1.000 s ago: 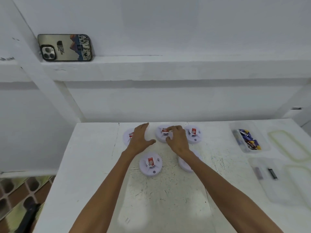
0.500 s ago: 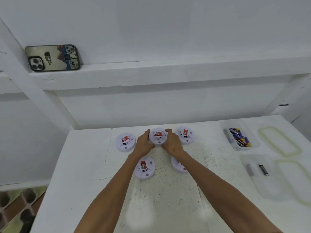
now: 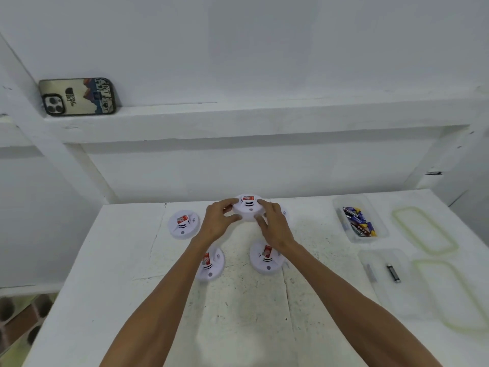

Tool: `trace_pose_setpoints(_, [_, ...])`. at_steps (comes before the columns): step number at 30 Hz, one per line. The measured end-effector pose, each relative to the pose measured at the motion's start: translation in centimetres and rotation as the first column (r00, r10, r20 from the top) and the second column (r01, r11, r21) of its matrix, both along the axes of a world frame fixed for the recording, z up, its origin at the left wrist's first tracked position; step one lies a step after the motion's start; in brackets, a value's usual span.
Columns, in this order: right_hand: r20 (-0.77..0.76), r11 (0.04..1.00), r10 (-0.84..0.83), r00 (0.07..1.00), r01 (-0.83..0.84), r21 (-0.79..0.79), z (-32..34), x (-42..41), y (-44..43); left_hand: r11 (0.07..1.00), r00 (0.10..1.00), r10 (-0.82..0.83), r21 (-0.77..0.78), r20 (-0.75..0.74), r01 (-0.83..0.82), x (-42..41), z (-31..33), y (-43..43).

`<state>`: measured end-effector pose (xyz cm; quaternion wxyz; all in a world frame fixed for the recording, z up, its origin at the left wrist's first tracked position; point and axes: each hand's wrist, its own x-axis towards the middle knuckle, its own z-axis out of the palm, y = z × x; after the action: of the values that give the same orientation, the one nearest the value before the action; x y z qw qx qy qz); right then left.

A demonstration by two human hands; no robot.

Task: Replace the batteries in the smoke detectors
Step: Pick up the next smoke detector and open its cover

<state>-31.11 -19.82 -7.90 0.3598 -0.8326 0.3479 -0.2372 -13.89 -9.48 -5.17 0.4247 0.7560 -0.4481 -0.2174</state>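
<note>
A white round smoke detector (image 3: 248, 207) with a red label is lifted above the white table (image 3: 111, 274), tilted toward me. My left hand (image 3: 218, 222) grips its left rim and my right hand (image 3: 274, 227) grips its right rim. Three more detectors lie flat: one at the far left (image 3: 184, 224), one under my left forearm (image 3: 211, 263), one under my right wrist (image 3: 266, 258). A further detector (image 3: 283, 212) is mostly hidden behind my right hand.
A clear tub (image 3: 360, 219) holds several blue batteries at the right. A second clear tub (image 3: 383, 271) holds two loose batteries. Two lids (image 3: 423, 229) lie further right. A phone (image 3: 78, 96) leans on the wall ledge.
Both hands closed on the middle back detector and raised it off the table. The camera tilted slightly.
</note>
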Motion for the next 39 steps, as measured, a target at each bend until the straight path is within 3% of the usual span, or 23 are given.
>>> trace_pose_setpoints(6, [0.047, 0.999, 0.043, 0.998, -0.045, 0.03, 0.1, -4.7, -2.1, 0.998, 1.0, -0.027, -0.058, 0.011, 0.028, -4.5, 0.2, -1.5])
trace_pose_setpoints(12, [0.167, 0.994, -0.105, 0.98, 0.109, -0.02, 0.1, -8.0, -4.0, 0.996, 0.999, 0.022, -0.09, -0.048, -0.026, -9.0, 0.2, -4.0])
trace_pose_setpoints(16, [0.259, 0.989, -0.118, 0.959, 0.092, 0.112, 1.0, -10.0, -4.3, 0.997, 0.995, 0.036, -0.071, -0.097, -0.043, -11.0, -0.9, -5.3])
trace_pose_setpoints(20, [0.294, 0.947, -0.203, 0.934, 0.111, 0.3, 1.4, -11.5, -4.4, 0.993, 0.943, 0.022, -0.102, -0.332, -0.059, -12.6, -1.4, -5.8])
trace_pose_setpoints(24, [0.318, 0.91, -0.265, 0.91, 0.127, 0.394, 1.2, -12.4, -4.5, 0.991, 0.792, -0.023, -0.121, -0.61, -0.064, -14.7, -0.6, -6.0])
trace_pose_setpoints(28, [0.286, 0.941, -0.245, 0.927, 0.156, 0.301, 1.2, -12.8, -4.5, 0.989, 0.65, -0.055, -0.129, -0.758, -0.068, -15.7, -0.4, -6.1])
trace_pose_setpoints(34, [0.26, 0.987, -0.155, 0.953, 0.135, 0.091, 1.9, -12.9, -4.3, 0.989, 0.61, -0.066, -0.134, -0.79, -0.066, -16.3, -0.7, -6.1])
trace_pose_setpoints(39, [0.26, 0.984, -0.156, 0.953, 0.127, 0.124, 1.9, -13.1, -3.9, 0.992, 0.58, -0.059, -0.111, -0.813, -0.054, -16.4, -0.6, -6.3])
